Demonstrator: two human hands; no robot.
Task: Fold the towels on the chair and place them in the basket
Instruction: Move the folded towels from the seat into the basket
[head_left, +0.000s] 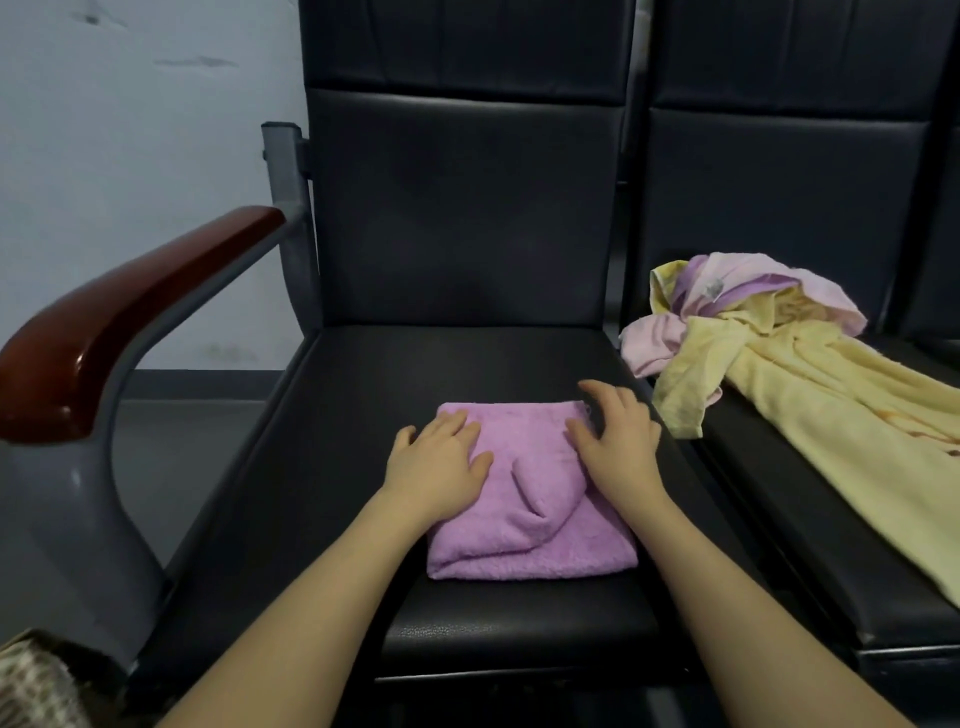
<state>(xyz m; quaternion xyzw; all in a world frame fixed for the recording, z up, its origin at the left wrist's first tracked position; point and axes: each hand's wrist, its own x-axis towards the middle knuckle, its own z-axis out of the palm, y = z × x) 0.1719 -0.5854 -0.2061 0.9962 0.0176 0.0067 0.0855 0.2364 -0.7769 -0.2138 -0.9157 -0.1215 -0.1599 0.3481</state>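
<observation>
Pressing flat, head view only: both hands sit palm-down on the purple towel (530, 499), which lies folded into a rough square on the black seat (363, 374) of the near chair.

- left hand (439, 465): fingers spread, flat on the towel's left half, gripping nothing.
- right hand (615, 441): fingers spread, over the towel's far right corner, fingertips partly past the edge onto the seat. Also gripping nothing.
- Between the hands: a raised ridge of bunched cloth running toward the near edge. Fold isn't flat yet.
- Right of the right hand, on the next seat: heap of unfolded towels (753, 332), yellow, pink and lilac mixed, one yellow length trailing toward the near right.
- Left of the left hand: wooden armrest (130, 312). Down past the left forearm, in the bottom corner, a woven-looking thing (31, 680) that may be the basket; too little in frame to tell.

Step, by my read: smoothing the fold before lifting.

To do it well:
- Pin with the left palm and sweep the right outward across the ridge, not toward the other hand, or the bunch just grows.
- Square the far right corner so layers line up.
- Lift with hands under both sides so the layers don't slide apart.
- Plush cloth will likely spring back; press firmly.
</observation>
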